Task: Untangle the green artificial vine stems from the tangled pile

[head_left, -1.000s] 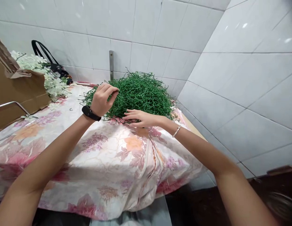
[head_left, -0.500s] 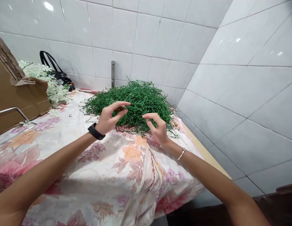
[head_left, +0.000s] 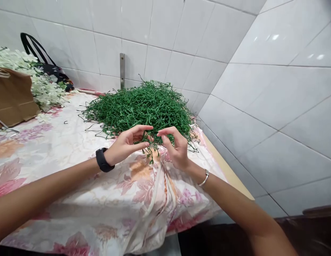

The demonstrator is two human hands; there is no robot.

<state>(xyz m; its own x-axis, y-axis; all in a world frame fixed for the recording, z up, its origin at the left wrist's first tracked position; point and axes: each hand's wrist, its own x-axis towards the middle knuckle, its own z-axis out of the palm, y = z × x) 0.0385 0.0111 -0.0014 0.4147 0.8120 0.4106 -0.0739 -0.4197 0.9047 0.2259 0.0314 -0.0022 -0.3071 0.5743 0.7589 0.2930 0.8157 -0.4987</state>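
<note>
A tangled heap of thin green artificial stems (head_left: 144,103) lies on a flower-patterned cloth (head_left: 101,199). In front of it, my left hand (head_left: 128,144), with a black band on its wrist, curls loosely around a few green stems (head_left: 150,154) whose ends hang below the fingers. My right hand (head_left: 177,145), wearing a silver bracelet, is close by on the right. Its thumb and index fingertips come together near the left fingertips; whatever is between them is too small to make out.
At the left, white artificial flowers (head_left: 45,85) sit behind a cardboard box (head_left: 16,96), with a dark bag (head_left: 54,73) against the tiled wall (head_left: 106,53). A metal bracket (head_left: 122,71) stands upright behind the heap. The table's bare edge (head_left: 229,174) runs along the right wall.
Both hands have drawn back from the heap toward me. Green stems now hang from my left hand. The view has shifted, with the box farther left.
</note>
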